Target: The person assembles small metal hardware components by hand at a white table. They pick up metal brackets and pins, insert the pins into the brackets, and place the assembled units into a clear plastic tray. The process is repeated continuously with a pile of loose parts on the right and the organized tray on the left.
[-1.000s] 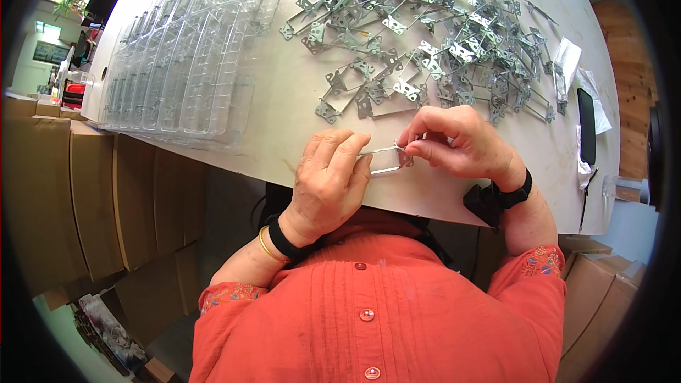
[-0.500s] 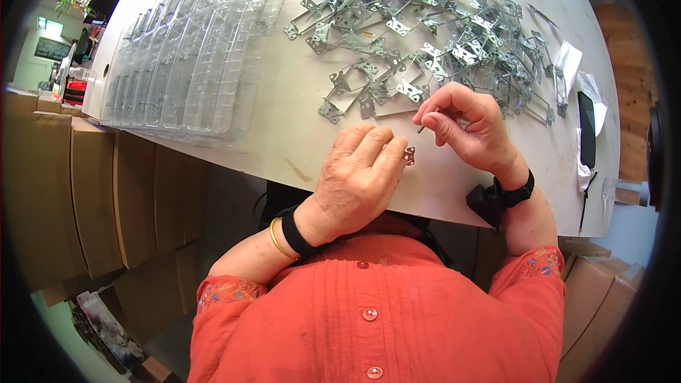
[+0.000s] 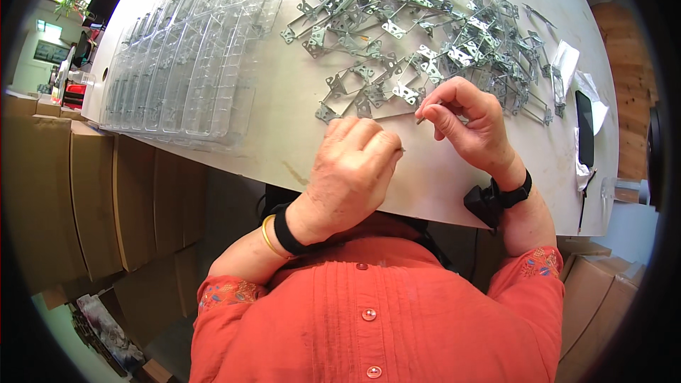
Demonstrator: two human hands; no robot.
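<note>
Head view: the left hand (image 3: pixel 355 170) lay curled on the near desk (image 3: pixel 284 99), its fingers closed on a small metal piece that barely showed. The right hand (image 3: pixel 472 124) had drawn apart from it, pinching a thin metal pin (image 3: pixel 420 119). The clear rectangular part held between them a second ago was gone, so that joint grip had ended beside the heap of metal brackets (image 3: pixel 425 35).

A white worktop (image 3: pixel 298 128) has clear plastic trays (image 3: pixel 188 50) stacked on its left side. A black phone (image 3: pixel 584 128) lies near the worktop's right edge, with white paper (image 3: pixel 567 60) just beside it. Brown cardboard boxes (image 3: pixel 78 198) stand below the worktop on the left. A green plant (image 3: pixel 71 1) is far beyond the trays.
</note>
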